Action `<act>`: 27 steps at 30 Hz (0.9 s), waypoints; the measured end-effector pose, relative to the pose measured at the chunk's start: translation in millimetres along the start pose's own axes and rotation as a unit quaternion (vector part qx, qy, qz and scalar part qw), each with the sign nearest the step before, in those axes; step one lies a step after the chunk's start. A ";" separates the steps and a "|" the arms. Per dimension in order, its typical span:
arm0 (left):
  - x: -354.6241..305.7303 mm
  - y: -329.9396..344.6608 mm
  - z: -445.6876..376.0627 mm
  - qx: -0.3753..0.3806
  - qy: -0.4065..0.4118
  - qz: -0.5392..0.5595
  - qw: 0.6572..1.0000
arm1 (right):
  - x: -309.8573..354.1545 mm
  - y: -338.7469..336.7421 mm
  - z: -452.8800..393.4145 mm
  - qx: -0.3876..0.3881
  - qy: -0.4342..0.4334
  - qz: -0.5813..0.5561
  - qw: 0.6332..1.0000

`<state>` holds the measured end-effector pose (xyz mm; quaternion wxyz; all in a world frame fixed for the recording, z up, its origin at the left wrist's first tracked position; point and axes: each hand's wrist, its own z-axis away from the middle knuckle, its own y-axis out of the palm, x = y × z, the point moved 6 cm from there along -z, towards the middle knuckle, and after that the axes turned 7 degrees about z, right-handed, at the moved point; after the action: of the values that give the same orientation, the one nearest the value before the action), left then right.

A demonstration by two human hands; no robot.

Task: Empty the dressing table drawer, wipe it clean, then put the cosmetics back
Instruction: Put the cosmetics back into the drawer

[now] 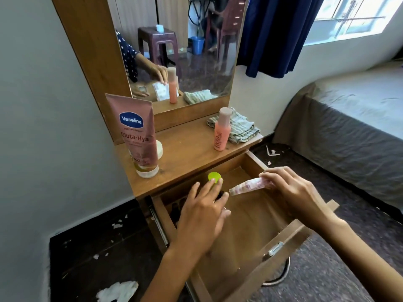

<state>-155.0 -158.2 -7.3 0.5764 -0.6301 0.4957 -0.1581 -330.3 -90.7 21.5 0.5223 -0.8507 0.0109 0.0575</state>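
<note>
Left hand: the left hand [204, 211] was over the open drawer [257, 232], fingers curled round a dark bottle with a green cap [214, 177].
Right hand: the right hand [290, 188] pinched a small packet [248, 185] by one end, above the drawer.
Packet: it lay almost flat; its long side ran from 3 o'clock to 9 o'clock, and its free end pointed to 9 o'clock, at the left hand.
Bottle: it stood up, cap at 12 o'clock, near the drawer's back left corner.
On top: a big pink tube [137, 131] stood at 10 o'clock from the drawer, a small pink bottle [222, 129] at 12 o'clock, a folded cloth [242, 127] touching it behind.
Risk one: the packet was held by its tip only, so it might slip and fall.
Risk two: the two hands were near, so one might bump the other.
Risk three: the tall tube stood on its cap close to the edge; a knock might tip it.
</note>
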 end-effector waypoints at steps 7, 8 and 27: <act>1.0 31.6 6.8 0.095 0.010 -0.040 0.995 | 2.8 20.6 -6.1 0.023 -0.058 0.038 0.997; 2.1 34.4 7.0 0.103 0.009 -0.045 0.994 | 2.2 22.4 -5.5 0.024 -0.059 0.037 0.997; 2.8 40.4 10.7 0.115 -0.005 -0.069 0.991 | -1.8 71.9 -24.2 0.138 -0.180 0.066 0.972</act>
<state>-163.3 -148.1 -47.1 0.6353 -0.5933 0.4265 -0.2501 -335.6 -145.0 -31.3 0.6229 -0.7438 -0.0190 0.2419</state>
